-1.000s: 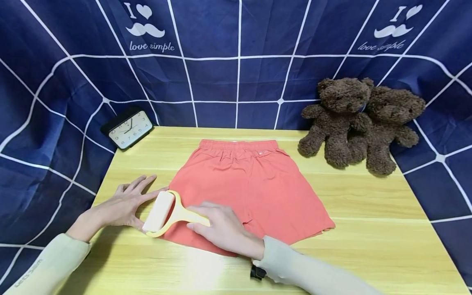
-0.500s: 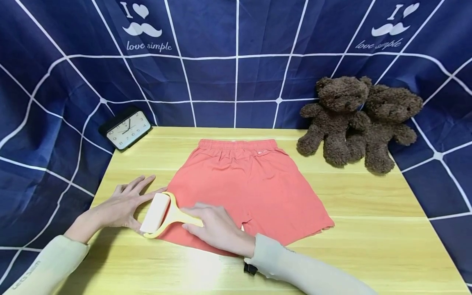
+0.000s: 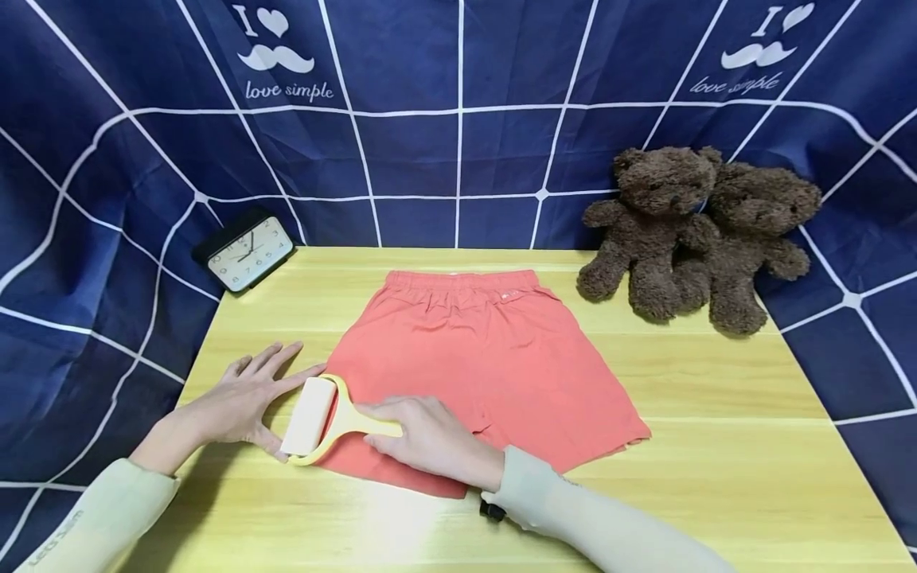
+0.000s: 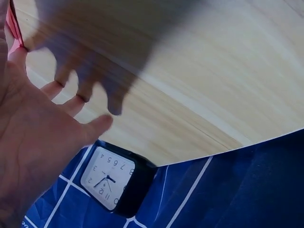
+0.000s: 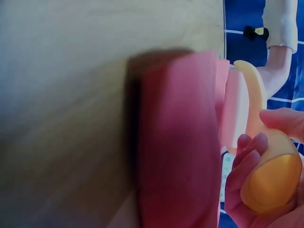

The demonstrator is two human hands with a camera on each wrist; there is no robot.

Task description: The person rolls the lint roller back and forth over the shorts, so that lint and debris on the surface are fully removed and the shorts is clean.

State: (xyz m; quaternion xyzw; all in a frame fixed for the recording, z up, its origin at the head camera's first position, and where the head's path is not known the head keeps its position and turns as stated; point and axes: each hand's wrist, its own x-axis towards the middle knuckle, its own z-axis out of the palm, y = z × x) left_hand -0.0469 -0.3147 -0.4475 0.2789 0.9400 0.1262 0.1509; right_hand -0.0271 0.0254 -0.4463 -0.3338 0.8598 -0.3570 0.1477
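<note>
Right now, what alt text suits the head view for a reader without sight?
A person's right-hand grip holds a white roller in a yellow frame at one edge of coral shorts lying flat on a wood-grain table; the left-hand grip is spread beside it. Behind are a clock and two brown teddy bears, before blue gridded cloth.

From above, the head view looks forward and down across the yellow wooden tabletop (image 3: 716, 469). Close in, the inverted left-wrist view shares its black-cased rectangular clock (image 4: 111, 178), lower left; the sideways right-wrist view, its coral fabric shorts (image 5: 180, 142), centre.
</note>
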